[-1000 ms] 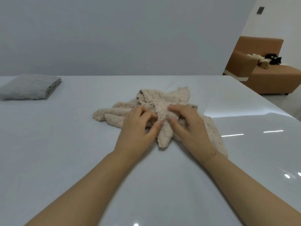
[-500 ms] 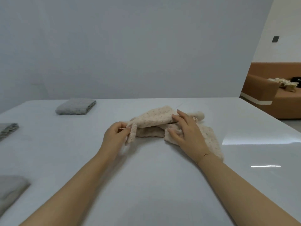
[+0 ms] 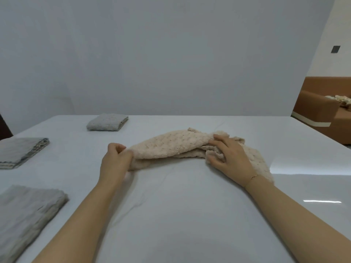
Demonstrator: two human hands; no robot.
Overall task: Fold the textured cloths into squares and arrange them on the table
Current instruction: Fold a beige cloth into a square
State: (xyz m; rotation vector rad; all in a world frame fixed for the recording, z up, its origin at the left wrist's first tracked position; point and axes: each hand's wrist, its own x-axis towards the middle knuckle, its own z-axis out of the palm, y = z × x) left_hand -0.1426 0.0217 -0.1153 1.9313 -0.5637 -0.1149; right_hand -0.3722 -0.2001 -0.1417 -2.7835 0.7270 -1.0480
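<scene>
Beige cloth [image 3: 171,147] is sitting bunched up in the middle of the white bench [image 3: 180,215], more of a rumpled sausage than anything you could call a square yet. Left hand [image 3: 115,160] has its fingers curled tight around the cloth's left end, pinching it just off the surface, while the right hand [image 3: 229,158] lies over the right end with fingers spread and slightly bent, pressing a wad of fabric down. Honestly the main risk I see is the layers: it looks doubled over on itself, so if the left hand has grabbed two thicknesses instead of one edge, pulling out sideways would just drag the whole lump instead of opening it flat. Can't tell from here how many layers are in that pinch. Second thing, the bench looks glossy and slick, so if the right hand lets up its pressure the cloth could slide along instead of stretching. Knobbly fabric like this probably clings to itself too, so corners may stay tucked and the final fold comes out lopsided next to the three grey folded cloths, one far [image 3: 107,122], one at the left edge [image 3: 20,150], one near left [image 3: 26,211]. Those are well apart from the action, so knocking them seems unlikely.
</scene>
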